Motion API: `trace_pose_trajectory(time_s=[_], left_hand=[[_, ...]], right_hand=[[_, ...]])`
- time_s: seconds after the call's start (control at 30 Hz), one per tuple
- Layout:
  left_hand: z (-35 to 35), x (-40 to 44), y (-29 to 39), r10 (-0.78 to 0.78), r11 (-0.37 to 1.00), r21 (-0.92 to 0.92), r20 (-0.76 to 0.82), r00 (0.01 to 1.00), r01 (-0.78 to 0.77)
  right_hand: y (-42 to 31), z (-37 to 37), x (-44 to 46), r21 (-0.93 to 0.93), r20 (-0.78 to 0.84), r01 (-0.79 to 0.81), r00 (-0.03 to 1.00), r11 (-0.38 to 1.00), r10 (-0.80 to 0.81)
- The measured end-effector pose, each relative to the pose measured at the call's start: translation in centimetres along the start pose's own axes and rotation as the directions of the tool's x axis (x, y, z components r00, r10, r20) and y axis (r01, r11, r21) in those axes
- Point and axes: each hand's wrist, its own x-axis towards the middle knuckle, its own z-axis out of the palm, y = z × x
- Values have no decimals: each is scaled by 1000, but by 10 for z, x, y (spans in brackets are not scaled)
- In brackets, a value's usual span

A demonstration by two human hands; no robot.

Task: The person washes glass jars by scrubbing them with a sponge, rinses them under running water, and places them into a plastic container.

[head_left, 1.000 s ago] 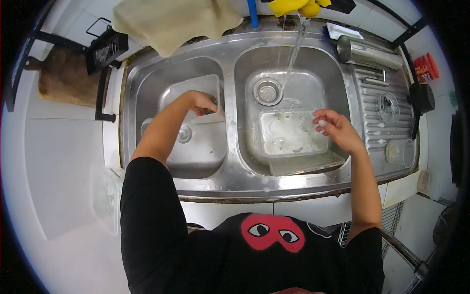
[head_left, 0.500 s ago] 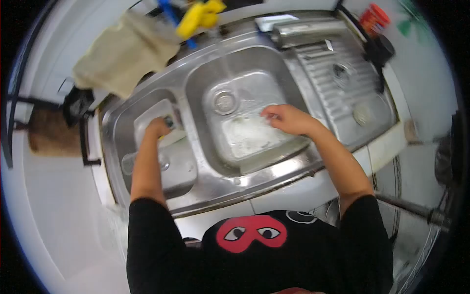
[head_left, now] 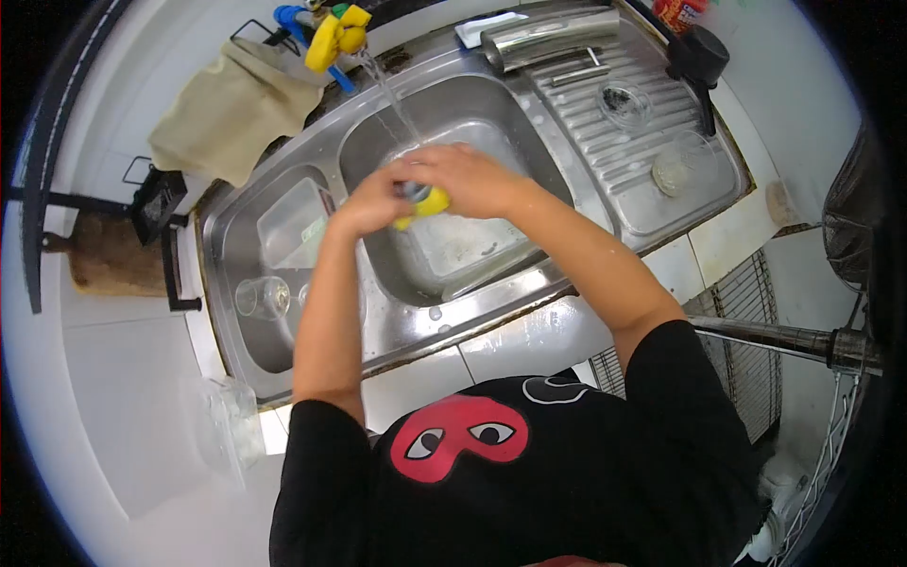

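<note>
Over the large sink basin (head_left: 383,255), my left hand (head_left: 370,203) grips a small yellow sponge (head_left: 435,201) with a dark grey part. My right hand (head_left: 477,180) closes over it from the other side, its fingertips meeting the left hand's fingers. Both hands are somewhat blurred, and they hide much of the sponge. Water (head_left: 392,99) runs from the tap with the yellow handle (head_left: 326,42) and falls just behind the hands. Below them, a pale, clear-sided container (head_left: 458,250) lies in the basin.
In the small left basin are a pale plastic container (head_left: 283,222) and a clear glass (head_left: 250,298). The ribbed drainboard (head_left: 647,203) holds a metal cylinder (head_left: 553,40), a glass dish (head_left: 624,104) and a glass (head_left: 675,175). A beige cloth (head_left: 231,118) hangs behind.
My left hand has come out of the left basin to the large one, bringing the yellow sponge. My right hand has moved left and up to meet it. The view has shifted.
</note>
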Motion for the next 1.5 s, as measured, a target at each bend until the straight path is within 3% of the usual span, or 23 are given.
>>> trace_pose_trajectory(time_s=[0.07, 0.13, 0.17, 0.2, 0.23, 0.27, 0.37, 0.47, 0.57, 0.67, 0.7, 0.77, 0.87, 0.9, 0.97, 1.07, 1.13, 1.17, 1.27, 1.3, 1.37, 1.4, 1.5], left_hand=[[29, 12, 9, -173, 817, -569, -85, 981, 95], [55, 24, -17, -330, 794, -577, -143, 933, 192], [67, 23, -32, -304, 944, -182, -152, 940, 276], [81, 19, -45, -281, 918, 247, -146, 949, 310], [96, 18, -51, -249, 875, 410, -71, 966, 256], [111, 16, -55, -230, 808, 559, 11, 973, 185], [147, 10, -74, -224, 686, 705, -35, 974, 183], [149, 36, -116, -261, 733, 644, -31, 965, 219], [125, 26, -67, -313, 870, 366, -107, 944, 330], [113, 20, -51, -336, 909, 113, -371, 866, 402], [112, 21, -46, -452, 892, -164, -358, 817, 421], [115, 27, -33, -643, 655, -664, -238, 728, 361], [120, 31, -9, -561, 295, -954, -133, 817, 47], [119, 32, 1, -604, 157, -988, -95, 792, 1], [118, 31, -2, -566, 82, -993, -113, 817, -81], [111, 30, -7, -547, -79, -976, -129, 827, -205], [93, 23, -6, -512, -170, -962, -98, 853, -212], [89, 24, -5, -475, -174, -964, -97, 875, -201], [98, 27, -12, -483, -116, -974, -115, 868, -194], [105, 29, -15, -501, -183, -969, -54, 864, -166], [114, 33, -10, -579, -141, -977, -48, 814, -158], [116, 32, -5, -618, -120, -982, -42, 785, -146], [90, 34, -34, -453, -63, -989, -88, 887, -131]], right_hand=[[10, -1, -7, -75, 252, -199, 944, 977, 212], [25, -21, -18, -72, 240, -444, 861, 893, 448], [35, -24, -26, -28, 167, -521, 839, 853, 518], [46, -23, -36, 24, 100, -593, 802, 805, 588], [55, -19, -44, 82, 38, -657, 754, 750, 656], [65, -13, -51, 294, 36, -688, 702, 664, 711], [79, -3, -59, 768, 135, -589, 531, 250, 837], [65, -19, -56, 865, 361, -482, 400, -142, 842], [75, -4, -69, 899, 302, -429, 465, -87, 832], [77, 20, -78, 801, 128, -559, 508, 214, 852], [70, 26, -77, 792, 104, -553, 539, 258, 836], [40, 27, -67, 735, 62, -564, 610, 378, 790], [2, 55, -62, 546, -26, -488, 803, 681, 596], [-7, 55, -59, 531, -37, -490, 802, 692, 596], [-20, 52, -51, 499, -59, -493, 801, 713, 595], [-27, 39, -39, 524, 220, -631, 750, 573, 624], [-27, 56, -45, 525, 45, -431, 875, 734, 481], [-27, 60, -46, 509, -41, -322, 917, 798, 396], [-9, 60, -48, 266, -9, -253, 964, 930, 265], [-5, 63, -46, 259, -38, -289, 950, 922, 309], [0, 66, -42, 249, -97, -367, 911, 896, 400], [-4, 67, -41, 271, -119, -311, 928, 911, 353], [-12, 64, -43, 316, -125, -190, 963, 930, 239]])
